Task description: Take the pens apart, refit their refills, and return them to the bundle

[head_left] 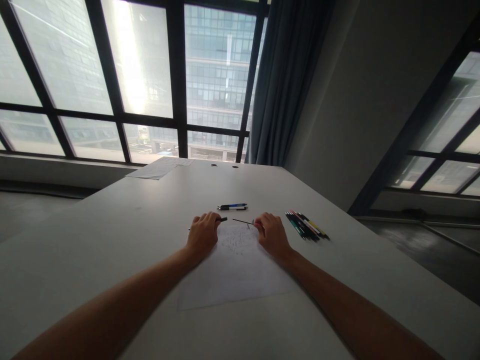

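Observation:
My left hand (203,232) is closed around a dark pen barrel (224,219), whose end pokes out toward the middle; a small light tip shows at the hand's far side. Between the fingertips of my right hand (272,234) is pinched a thin dark pen refill (242,221), pointing left. A short gap separates the refill from the barrel. Both hands rest near the top edge of a white sheet of paper (232,282) with scribbles on it. A small light piece by the right fingertips is too small to name.
Two pens (232,206) lie just beyond my hands. A bunch of several pens (305,227) lies to the right on the white table (168,200). More papers (153,170) are at the far left end, before the windows and a dark curtain (281,85).

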Motion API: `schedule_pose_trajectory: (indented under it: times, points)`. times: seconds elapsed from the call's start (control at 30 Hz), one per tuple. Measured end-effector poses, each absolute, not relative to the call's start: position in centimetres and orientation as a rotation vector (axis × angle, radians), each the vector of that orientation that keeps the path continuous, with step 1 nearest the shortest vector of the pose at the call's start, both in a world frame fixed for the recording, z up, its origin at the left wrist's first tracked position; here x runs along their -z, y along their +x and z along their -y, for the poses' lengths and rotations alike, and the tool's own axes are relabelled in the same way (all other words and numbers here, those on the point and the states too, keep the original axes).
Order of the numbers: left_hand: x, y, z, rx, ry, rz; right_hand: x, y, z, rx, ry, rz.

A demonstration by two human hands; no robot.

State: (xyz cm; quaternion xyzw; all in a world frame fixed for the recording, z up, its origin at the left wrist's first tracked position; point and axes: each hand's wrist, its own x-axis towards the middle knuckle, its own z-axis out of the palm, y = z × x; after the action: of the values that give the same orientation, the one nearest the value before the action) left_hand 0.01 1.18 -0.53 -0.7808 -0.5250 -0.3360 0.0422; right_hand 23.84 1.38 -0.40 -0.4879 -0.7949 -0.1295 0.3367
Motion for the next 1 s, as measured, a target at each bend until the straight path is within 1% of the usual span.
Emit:
schedule_pose_trajectory:
  times: [0.3, 0.47, 0.6, 0.73, 0.8, 1.0]
  points:
    - [1.0, -0.2, -1.4, 1.137, -2.502, 1.504, 0.1, 23.9, -1.5, 0.434, -1.25, 2.163]
    - [1.3, -0.2, -1.5, 1.177, -2.595, 1.399, -0.7, 23.2, -1.2, 0.493, -1.16, 2.204]
    - [1.3, 0.0, -1.2, 1.254, -2.688, 1.251, -0.8, 22.1, -0.9, 0.398, -1.068, 2.248]
    - [1.2, 0.2, -1.1, 1.344, -2.729, 1.172, -0.2, 22.0, -1.6, 0.353, -1.28, 2.075]
    - [1.1, 0.2, -1.0, 1.349, -2.739, 1.168, 0.0, 22.3, -2.0, 0.351, -1.387, 2.073]
    - [1.1, 0.4, -0.8, 1.253, -2.788, 1.182, 0.4, 22.2, -2.4, 0.269, -1.569, 2.136]
